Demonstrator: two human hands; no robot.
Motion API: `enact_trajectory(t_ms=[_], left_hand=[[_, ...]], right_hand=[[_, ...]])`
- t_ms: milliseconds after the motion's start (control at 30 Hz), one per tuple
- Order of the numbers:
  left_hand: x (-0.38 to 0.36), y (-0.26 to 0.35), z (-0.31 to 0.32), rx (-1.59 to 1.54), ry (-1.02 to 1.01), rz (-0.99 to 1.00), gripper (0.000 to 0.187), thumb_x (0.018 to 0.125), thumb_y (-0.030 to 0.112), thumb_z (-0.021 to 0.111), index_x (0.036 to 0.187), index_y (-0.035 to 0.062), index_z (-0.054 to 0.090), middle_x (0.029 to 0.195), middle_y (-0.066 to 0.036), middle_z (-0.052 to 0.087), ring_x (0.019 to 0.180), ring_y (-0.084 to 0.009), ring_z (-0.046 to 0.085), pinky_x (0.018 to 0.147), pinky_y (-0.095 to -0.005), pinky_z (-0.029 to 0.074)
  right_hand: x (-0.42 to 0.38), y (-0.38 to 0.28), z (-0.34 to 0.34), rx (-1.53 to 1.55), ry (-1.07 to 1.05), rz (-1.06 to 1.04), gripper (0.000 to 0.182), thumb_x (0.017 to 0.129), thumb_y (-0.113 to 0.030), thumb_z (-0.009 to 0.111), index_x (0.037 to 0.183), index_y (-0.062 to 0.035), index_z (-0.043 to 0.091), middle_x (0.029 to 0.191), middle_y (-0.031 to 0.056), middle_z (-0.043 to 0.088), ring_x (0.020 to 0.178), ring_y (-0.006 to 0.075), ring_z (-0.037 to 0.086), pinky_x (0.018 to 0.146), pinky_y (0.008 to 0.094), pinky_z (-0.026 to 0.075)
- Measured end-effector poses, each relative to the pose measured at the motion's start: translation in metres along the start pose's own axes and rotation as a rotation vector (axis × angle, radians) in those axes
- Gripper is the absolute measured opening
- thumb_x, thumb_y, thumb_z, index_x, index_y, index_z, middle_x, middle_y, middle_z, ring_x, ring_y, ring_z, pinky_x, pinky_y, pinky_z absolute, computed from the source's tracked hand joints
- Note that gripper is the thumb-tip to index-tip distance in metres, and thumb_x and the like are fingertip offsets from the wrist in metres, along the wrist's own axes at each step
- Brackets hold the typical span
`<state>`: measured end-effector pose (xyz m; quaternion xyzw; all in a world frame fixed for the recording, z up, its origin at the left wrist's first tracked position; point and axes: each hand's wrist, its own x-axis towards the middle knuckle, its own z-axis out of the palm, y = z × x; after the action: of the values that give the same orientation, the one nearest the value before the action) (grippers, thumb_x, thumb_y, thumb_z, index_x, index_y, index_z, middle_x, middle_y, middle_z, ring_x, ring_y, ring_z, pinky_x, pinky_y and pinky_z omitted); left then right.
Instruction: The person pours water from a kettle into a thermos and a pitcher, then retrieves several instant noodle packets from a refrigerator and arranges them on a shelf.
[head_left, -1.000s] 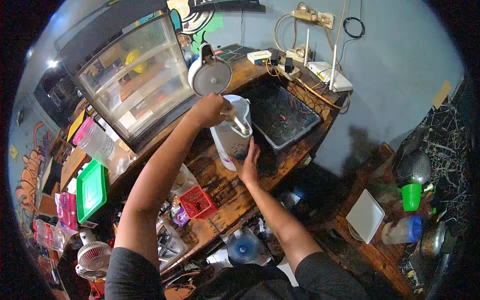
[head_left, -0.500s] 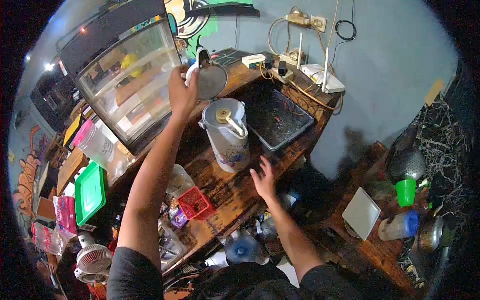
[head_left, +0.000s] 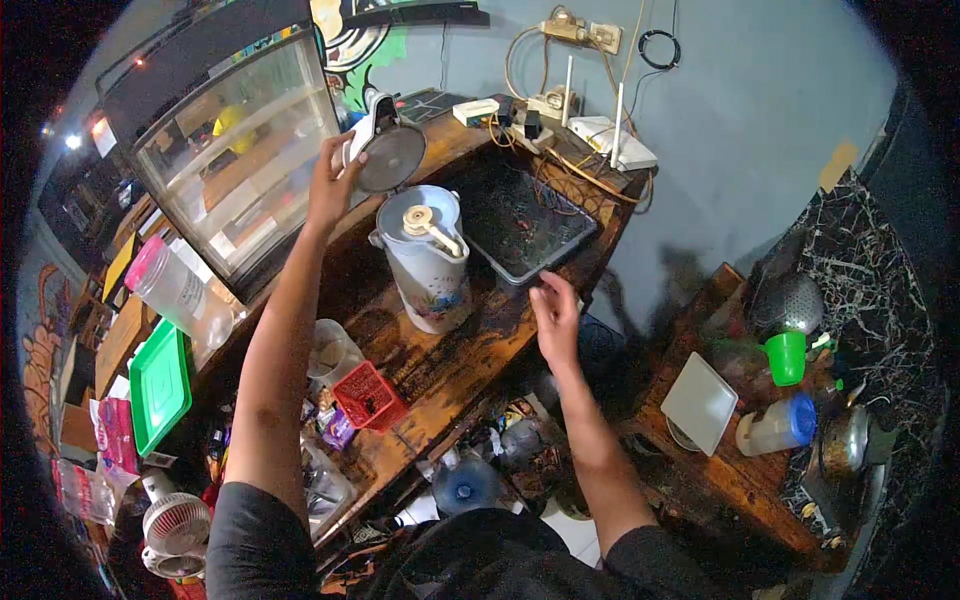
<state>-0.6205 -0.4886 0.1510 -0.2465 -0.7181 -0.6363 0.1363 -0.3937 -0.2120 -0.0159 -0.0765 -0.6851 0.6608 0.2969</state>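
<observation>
A white thermos jug (head_left: 428, 285) with a floral print stands upright on the wooden table (head_left: 470, 360). Its hinged lid (head_left: 390, 158) is raised, and the cream inner stopper and spout show on top. My left hand (head_left: 332, 180) grips the edge of that lid, left of and above the jug. To the right of the jug, my right hand (head_left: 556, 312) is near the front corner of a black tray (head_left: 525, 225), its fingers apart and holding nothing.
A red basket (head_left: 368, 396) and a clear plastic container (head_left: 334, 350) sit left of the jug. Behind the tray are a white router (head_left: 612, 145) and cables. A glass display case (head_left: 240, 160) stands at the left. A side table (head_left: 735, 490) holds a green cup (head_left: 787, 358).
The view has shifted, so the scene sits a little further left. My right hand has moved up and right, away from the jug towards the tray's corner. My left hand still holds the lid.
</observation>
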Motion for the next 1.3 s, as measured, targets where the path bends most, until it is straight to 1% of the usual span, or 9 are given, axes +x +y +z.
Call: enact_trajectory(t_ms=[133,200,233,333,467,567,700,933,1300], left_hand=[[0.000,-0.004,-0.002,0.012,-0.072,0.121,0.044,0.084,0.014,0.073,0.122,0.0098,0.051,0.125,-0.006,0.055,0.113,-0.0205,0.055,0.087,-0.0332,0.050],[-0.019,0.010,0.000,0.413,-0.116,0.487,0.047,0.078,0.014,0.078,0.118,0.0100,0.053,0.123,-0.004,0.055,0.117,-0.0187,0.051,0.091,-0.0358,0.048],[-0.034,0.024,0.006,0.325,-0.159,0.270,0.048,0.075,0.017,0.080,0.116,0.0105,0.054,0.121,-0.004,0.055,0.117,-0.0180,0.051,0.092,-0.0379,0.047],[-0.045,0.023,0.006,0.390,-0.316,0.256,0.040,0.081,0.023,0.076,0.114,0.0113,0.057,0.117,-0.006,0.056,0.112,-0.0212,0.054,0.092,-0.0396,0.048],[-0.029,0.016,0.024,0.374,-0.202,0.082,0.050,0.080,0.038,0.075,0.115,0.0072,0.057,0.117,-0.012,0.055,0.113,-0.0264,0.054,0.094,-0.0414,0.047],[-0.004,0.012,0.057,0.588,0.011,0.017,0.094,0.065,0.068,0.071,0.124,-0.0018,0.052,0.120,-0.023,0.055,0.114,-0.0354,0.054,0.098,-0.0424,0.044],[-0.009,0.013,0.081,0.770,0.079,-0.002,0.104,0.057,0.066,0.077,0.131,0.0007,0.044,0.123,-0.022,0.055,0.115,-0.0365,0.054,0.097,-0.0426,0.044],[-0.016,0.026,0.083,0.772,0.070,-0.088,0.096,0.058,0.061,0.079,0.126,0.0002,0.047,0.122,-0.022,0.055,0.115,-0.0359,0.055,0.095,-0.0417,0.045],[-0.002,0.003,0.059,0.667,-0.150,0.160,0.084,0.063,0.052,0.080,0.122,-0.0007,0.052,0.121,-0.022,0.057,0.115,-0.0337,0.054,0.098,-0.0398,0.043]], right_hand=[[0.031,0.015,0.038,0.084,-0.202,-0.022,0.046,0.096,-0.031,0.058,0.134,-0.0081,0.047,0.128,0.0053,0.051,0.101,0.0131,0.054,0.086,0.0311,0.045],[0.028,0.025,0.042,0.161,-0.224,0.004,0.047,0.097,-0.034,0.056,0.135,-0.0088,0.046,0.129,0.0049,0.051,0.107,0.0148,0.054,0.089,0.0339,0.045],[0.025,0.032,0.040,0.157,-0.225,0.025,0.047,0.097,-0.036,0.055,0.135,-0.0097,0.046,0.130,0.0050,0.050,0.109,0.0162,0.054,0.090,0.0359,0.045],[0.010,0.049,0.027,0.118,-0.207,0.036,0.047,0.096,-0.039,0.055,0.133,-0.0120,0.048,0.127,0.0052,0.051,0.109,0.0188,0.055,0.090,0.0398,0.046],[0.000,0.047,0.016,0.075,-0.128,0.106,0.045,0.096,-0.040,0.055,0.130,-0.0113,0.050,0.121,0.0051,0.054,0.108,0.0190,0.056,0.089,0.0385,0.046],[0.004,0.013,0.018,0.069,-0.180,0.087,0.043,0.096,-0.036,0.056,0.128,-0.0079,0.051,0.119,0.0046,0.056,0.104,0.0159,0.057,0.086,0.0338,0.047],[0.021,-0.011,0.027,0.083,-0.191,-0.030,0.036,0.097,-0.023,0.056,0.127,-0.0050,0.051,0.122,0.0041,0.056,0.093,0.0101,0.055,0.082,0.0268,0.046],[0.029,-0.012,0.030,0.092,-0.207,-0.042,0.034,0.097,-0.024,0.055,0.127,-0.0069,0.051,0.122,0.0049,0.056,0.102,0.0143,0.057,0.080,0.0288,0.046],[-0.002,-0.008,0.000,0.145,-0.262,0.019,0.030,0.098,-0.020,0.055,0.124,-0.0055,0.054,0.118,0.0045,0.059,0.103,0.0140,0.059,0.089,0.0291,0.046]])
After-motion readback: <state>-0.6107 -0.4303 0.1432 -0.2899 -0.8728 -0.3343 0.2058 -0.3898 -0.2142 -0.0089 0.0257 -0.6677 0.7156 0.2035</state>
